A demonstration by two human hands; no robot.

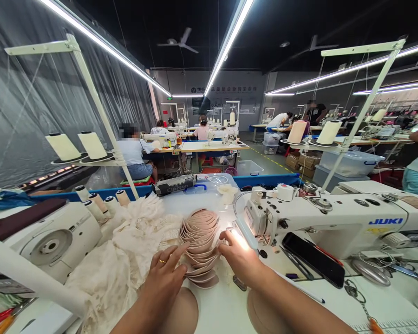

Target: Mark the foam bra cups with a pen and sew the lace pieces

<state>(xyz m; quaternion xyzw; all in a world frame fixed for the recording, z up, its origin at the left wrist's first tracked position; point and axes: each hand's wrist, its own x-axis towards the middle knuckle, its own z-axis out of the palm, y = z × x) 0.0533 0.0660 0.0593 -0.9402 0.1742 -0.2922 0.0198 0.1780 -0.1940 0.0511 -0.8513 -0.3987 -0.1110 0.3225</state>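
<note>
A stack of nested beige bra cups [200, 232] stands on the white sewing table [218, 320]. My left hand [169, 266], with a ring on one finger, grips the stack's left side between thumb and fingers. At its right edge, the bent fingers of my right hand [238, 255] close on the cups; the fingertips are partly hidden. Two more beige cup pieces lie near the table's front, one under my left wrist [184, 308] and one beside my right forearm [259, 313]. The lit head of a JUKI sewing machine [254, 218] is just beyond my right hand.
Cream lace fabric [121, 260] is heaped left of the stack. To the right lie a black phone [313, 260], tweezers [297, 262] and keys [355, 292]. A clear plastic bin [209, 190] stands behind. Thread cones [94, 144] rise on stands at both sides; co-workers sit farther off.
</note>
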